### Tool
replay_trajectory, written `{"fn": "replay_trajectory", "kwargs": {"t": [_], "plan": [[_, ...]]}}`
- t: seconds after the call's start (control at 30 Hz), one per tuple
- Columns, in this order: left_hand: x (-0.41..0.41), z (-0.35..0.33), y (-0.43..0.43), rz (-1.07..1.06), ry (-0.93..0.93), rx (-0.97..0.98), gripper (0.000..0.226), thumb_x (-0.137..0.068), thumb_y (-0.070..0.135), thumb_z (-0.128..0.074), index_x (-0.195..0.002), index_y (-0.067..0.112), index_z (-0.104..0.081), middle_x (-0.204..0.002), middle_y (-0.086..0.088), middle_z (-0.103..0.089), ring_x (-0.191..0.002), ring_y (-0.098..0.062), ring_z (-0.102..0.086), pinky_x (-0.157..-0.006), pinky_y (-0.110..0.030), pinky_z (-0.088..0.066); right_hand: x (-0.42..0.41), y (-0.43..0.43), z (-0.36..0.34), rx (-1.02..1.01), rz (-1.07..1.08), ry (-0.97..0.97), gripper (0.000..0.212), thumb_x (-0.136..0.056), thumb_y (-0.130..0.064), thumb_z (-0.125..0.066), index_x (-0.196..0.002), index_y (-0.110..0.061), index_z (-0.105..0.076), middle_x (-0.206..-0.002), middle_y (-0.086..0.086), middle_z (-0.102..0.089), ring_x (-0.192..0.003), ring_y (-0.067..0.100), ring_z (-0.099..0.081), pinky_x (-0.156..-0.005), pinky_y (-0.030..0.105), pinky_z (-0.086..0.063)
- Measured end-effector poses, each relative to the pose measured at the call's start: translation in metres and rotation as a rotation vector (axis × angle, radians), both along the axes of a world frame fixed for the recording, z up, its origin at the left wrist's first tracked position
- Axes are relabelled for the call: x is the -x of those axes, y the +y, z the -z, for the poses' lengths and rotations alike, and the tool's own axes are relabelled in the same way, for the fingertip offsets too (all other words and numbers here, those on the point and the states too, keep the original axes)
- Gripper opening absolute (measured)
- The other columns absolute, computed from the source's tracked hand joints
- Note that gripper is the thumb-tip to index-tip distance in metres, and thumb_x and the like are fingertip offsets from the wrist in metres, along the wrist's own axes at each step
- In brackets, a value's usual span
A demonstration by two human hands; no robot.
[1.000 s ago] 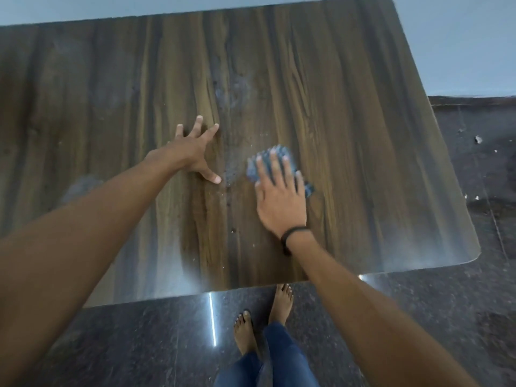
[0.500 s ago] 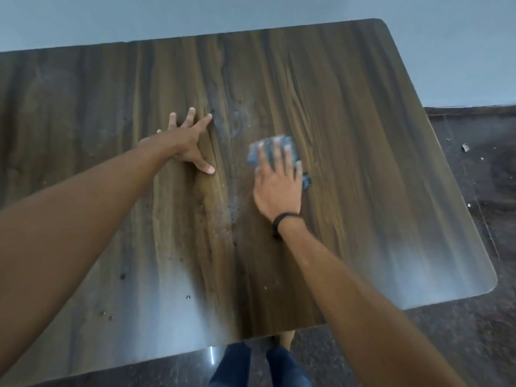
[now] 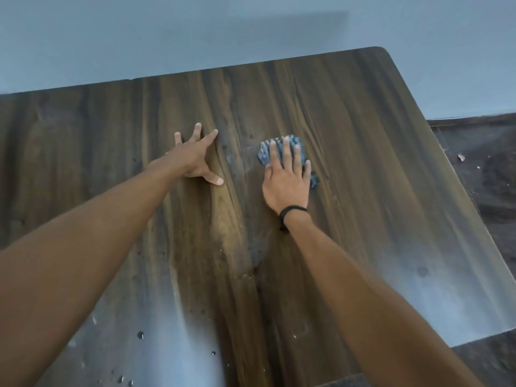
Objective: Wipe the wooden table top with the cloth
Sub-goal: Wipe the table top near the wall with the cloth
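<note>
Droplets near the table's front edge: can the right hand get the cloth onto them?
Probably yes. The droplets lie on open table top nearer the person than the right hand, which presses the cloth flat. Nothing stands between; only the left forearm, close beside them, might crowd the sweep.

simple indoor room (kind unclear): wooden table (image 3: 363, 163) against a plain bluish wall (image 3: 167, 37), dark stone floor (image 3: 488, 177).

Table (image 3: 377, 163): the wall (image 3: 195, 37) borders it at 12 o'clock and the floor (image 3: 485, 174) lies at 3 o'clock. The cloth (image 3: 264, 155) lies on the table near centre, under the flat right hand (image 3: 287, 185). The left hand (image 3: 192, 157) lies flat on the table at 9 o'clock from the cloth, apart from it. Specks (image 3: 140, 334) lie scattered at 7 o'clock.
</note>
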State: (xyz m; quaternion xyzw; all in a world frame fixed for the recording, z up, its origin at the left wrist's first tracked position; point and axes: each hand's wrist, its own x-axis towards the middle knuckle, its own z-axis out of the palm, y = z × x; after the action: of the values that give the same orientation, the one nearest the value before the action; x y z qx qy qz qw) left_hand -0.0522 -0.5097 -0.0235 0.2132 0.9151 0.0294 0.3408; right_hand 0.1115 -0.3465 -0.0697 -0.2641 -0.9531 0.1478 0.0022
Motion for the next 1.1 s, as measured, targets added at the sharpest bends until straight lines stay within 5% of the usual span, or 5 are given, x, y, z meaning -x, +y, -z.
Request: {"fn": "replay_trajectory", "kwargs": {"t": [0.53, 0.67, 0.8, 0.93, 1.1], "plan": [[0.023, -0.002, 0.002, -0.092, -0.027, 0.07, 0.142, -0.056, 0.054, -0.086, -0.148, 0.043, 0.021, -0.156, 0.003, 0.034, -0.14, -0.049, 0.023, -0.111, -0.068, -0.006, 0.071, 0.018, -0.001, 0.051, 0.029, 0.0, 0.057, -0.106, -0.034, -0.028, -0.16, -0.034, -0.011, -0.169, -0.004, -0.003, -0.155, 0.021, 0.002, -0.123, 0.051, -0.002], [0.022, -0.004, 0.004, -0.075, -0.011, 0.072, 0.142, -0.057, 0.055, -0.086, -0.15, 0.041, 0.02, -0.156, 0.002, 0.034, -0.141, -0.049, 0.022, -0.112, -0.066, -0.007, 0.061, 0.011, 0.008, -0.042, -0.277, 0.054, 0.054, -0.106, -0.037, -0.026, -0.159, -0.036, -0.017, -0.168, -0.006, -0.01, -0.154, 0.02, -0.005, -0.122, 0.048, -0.006], [0.023, -0.008, 0.006, 0.019, 0.035, 0.139, 0.142, -0.058, 0.059, -0.084, -0.153, 0.029, 0.018, -0.158, -0.006, 0.028, -0.142, -0.045, 0.023, -0.114, -0.066, -0.008, 0.098, 0.032, -0.004, 0.035, -0.034, 0.005, 0.055, -0.106, -0.035, -0.025, -0.16, -0.032, -0.011, -0.169, -0.002, -0.002, -0.155, 0.023, 0.001, -0.123, 0.052, -0.004], [0.042, -0.012, 0.02, 0.023, 0.085, 0.138, 0.141, -0.057, 0.06, -0.083, -0.155, 0.021, 0.011, -0.159, -0.006, 0.027, -0.144, -0.042, 0.019, -0.114, -0.064, -0.009, 0.082, 0.016, 0.008, -0.045, -0.369, 0.053, 0.054, -0.105, -0.037, -0.025, -0.159, -0.035, -0.016, -0.168, -0.005, -0.01, -0.154, 0.02, -0.005, -0.122, 0.048, -0.008], [0.076, -0.014, 0.025, -0.016, 0.082, 0.062, 0.139, -0.061, 0.055, -0.082, -0.153, 0.025, 0.017, -0.16, -0.004, 0.026, -0.144, -0.042, 0.018, -0.116, -0.063, -0.008, 0.134, 0.034, -0.001, 0.014, -0.104, 0.01, 0.056, -0.107, -0.035, -0.025, -0.16, -0.032, -0.01, -0.169, -0.002, 0.001, -0.155, 0.022, 0.002, -0.123, 0.051, -0.005]]}}
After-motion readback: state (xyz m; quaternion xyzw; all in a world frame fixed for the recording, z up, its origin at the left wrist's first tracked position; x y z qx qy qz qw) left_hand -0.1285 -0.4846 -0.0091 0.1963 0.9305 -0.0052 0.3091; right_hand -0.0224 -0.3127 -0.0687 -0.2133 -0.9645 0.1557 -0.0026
